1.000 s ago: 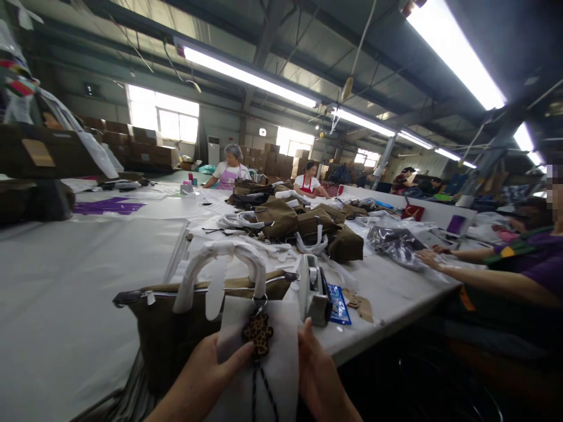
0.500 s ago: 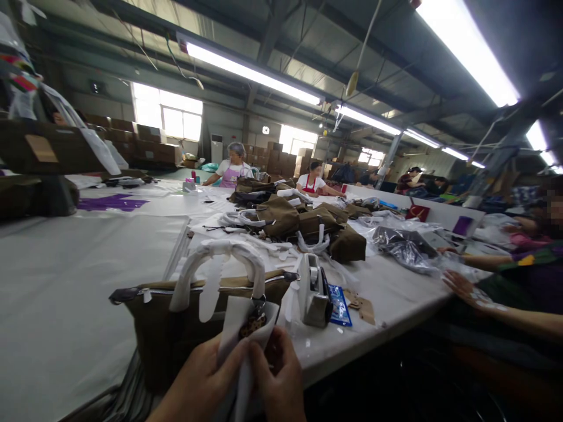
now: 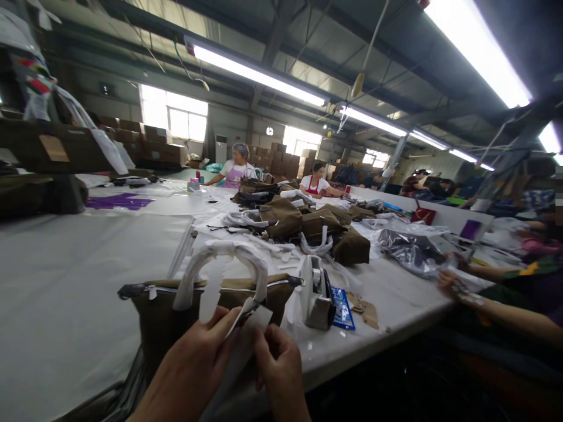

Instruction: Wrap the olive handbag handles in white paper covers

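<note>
A dark olive handbag (image 3: 153,319) with a zip stands in front of me, its handles (image 3: 193,269) covered in white wrapping. A long white strip (image 3: 213,290) hangs from the handles. At the bag's front, my left hand (image 3: 200,349) pinches a thin white sheet (image 3: 260,319) folded around a small dark piece, now mostly hidden. My right hand (image 3: 279,354) has its fingers closed at the sheet's right edge. Right of the bag stands a grey tape dispenser (image 3: 316,302).
Beside the dispenser lie a blue packet (image 3: 342,308) and brown card tags (image 3: 369,315). A pile of olive bags (image 3: 281,217) covers the table's middle. At right, a co-worker's hand (image 3: 448,281) is near a clear plastic bag (image 3: 409,252). Purple pieces (image 3: 121,201) lie at left.
The white sheet has been folded over the leopard-patterned piece and its ring, which showed before. My left hand has moved up and left a little. The co-worker's hand at right has moved slightly.
</note>
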`<state>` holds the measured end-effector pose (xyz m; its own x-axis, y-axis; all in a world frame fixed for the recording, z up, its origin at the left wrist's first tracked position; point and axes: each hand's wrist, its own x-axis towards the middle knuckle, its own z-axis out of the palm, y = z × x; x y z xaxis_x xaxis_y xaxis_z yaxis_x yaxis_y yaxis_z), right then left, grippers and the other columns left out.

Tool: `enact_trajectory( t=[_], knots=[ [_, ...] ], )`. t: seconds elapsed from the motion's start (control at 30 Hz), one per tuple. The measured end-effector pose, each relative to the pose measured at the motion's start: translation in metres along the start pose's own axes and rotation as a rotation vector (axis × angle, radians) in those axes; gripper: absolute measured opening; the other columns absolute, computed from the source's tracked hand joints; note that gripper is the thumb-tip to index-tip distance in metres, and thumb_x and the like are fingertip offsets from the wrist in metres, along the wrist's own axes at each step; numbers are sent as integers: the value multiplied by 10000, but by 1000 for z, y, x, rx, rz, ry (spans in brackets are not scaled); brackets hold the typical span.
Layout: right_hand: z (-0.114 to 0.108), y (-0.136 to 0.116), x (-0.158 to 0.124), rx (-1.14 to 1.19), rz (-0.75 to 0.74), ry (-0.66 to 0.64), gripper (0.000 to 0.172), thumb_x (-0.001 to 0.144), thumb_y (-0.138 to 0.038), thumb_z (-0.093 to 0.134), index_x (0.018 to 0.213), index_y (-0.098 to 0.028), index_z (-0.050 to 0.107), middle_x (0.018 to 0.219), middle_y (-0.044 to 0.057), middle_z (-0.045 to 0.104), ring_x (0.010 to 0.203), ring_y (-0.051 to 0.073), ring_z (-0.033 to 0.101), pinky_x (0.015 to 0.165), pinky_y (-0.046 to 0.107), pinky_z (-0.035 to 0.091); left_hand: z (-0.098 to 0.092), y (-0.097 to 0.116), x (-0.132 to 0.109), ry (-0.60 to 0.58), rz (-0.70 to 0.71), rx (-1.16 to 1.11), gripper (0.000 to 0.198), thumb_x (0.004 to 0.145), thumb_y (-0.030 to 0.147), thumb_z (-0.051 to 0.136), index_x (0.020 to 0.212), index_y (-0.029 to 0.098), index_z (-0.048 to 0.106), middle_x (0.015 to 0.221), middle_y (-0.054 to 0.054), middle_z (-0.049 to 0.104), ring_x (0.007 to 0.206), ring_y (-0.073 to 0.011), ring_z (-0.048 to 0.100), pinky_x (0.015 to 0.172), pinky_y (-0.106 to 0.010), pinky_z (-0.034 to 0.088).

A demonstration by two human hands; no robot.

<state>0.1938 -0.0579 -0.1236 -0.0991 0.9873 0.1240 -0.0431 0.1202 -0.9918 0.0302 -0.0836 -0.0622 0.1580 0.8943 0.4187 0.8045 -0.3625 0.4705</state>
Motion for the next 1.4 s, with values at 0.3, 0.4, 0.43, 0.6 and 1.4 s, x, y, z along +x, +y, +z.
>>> enact_trajectory(
  t=[0.3, 0.4, 0.43, 0.6, 1.4],
  knots=[
    [8, -9, -3, -28, 31, -8, 518, 874, -658, 607, 728, -161, 616, 525, -35, 501, 385, 80, 399, 363, 209, 295, 25, -20, -12, 256, 57, 116, 327, 989, 475, 538, 1210, 248, 621, 1147, -82, 738, 998, -258, 757, 809, -335, 633],
    [12, -11, -3, -16, 35, 4, 534, 876, -670, 592, 693, -169, 593, 516, -32, 494, 391, 88, 420, 378, 215, 314, 30, -25, -14, 300, 112, 191, 300, 1015, 443, 507, 1162, 261, 693, 1169, -94, 712, 985, -246, 755, 787, -299, 626],
    [13, -11, -3, -29, 21, 13, 529, 881, -665, 589, 694, -170, 598, 520, -32, 491, 405, 92, 423, 386, 218, 317, 30, -24, -14, 303, 116, 216, 307, 1023, 433, 496, 1176, 267, 704, 1161, -92, 714, 966, -240, 758, 783, -293, 625],
    [18, -6, -2, -105, -72, 64, 492, 912, -612, 571, 701, -171, 625, 563, -26, 496, 504, 105, 416, 452, 230, 322, 26, -10, -10, 443, 186, 223, 360, 1063, 415, 429, 1224, 228, 692, 1055, -60, 781, 875, -205, 772, 787, -267, 612],
    [14, -11, -3, 27, 2, -20, 505, 933, -624, 526, 705, -177, 577, 521, -54, 453, 437, 88, 399, 424, 211, 320, -9, -6, -23, 195, -18, -194, 246, 954, 412, 606, 1137, 287, 713, 1052, 19, 811, 877, -178, 787, 750, -151, 594]
  ],
)
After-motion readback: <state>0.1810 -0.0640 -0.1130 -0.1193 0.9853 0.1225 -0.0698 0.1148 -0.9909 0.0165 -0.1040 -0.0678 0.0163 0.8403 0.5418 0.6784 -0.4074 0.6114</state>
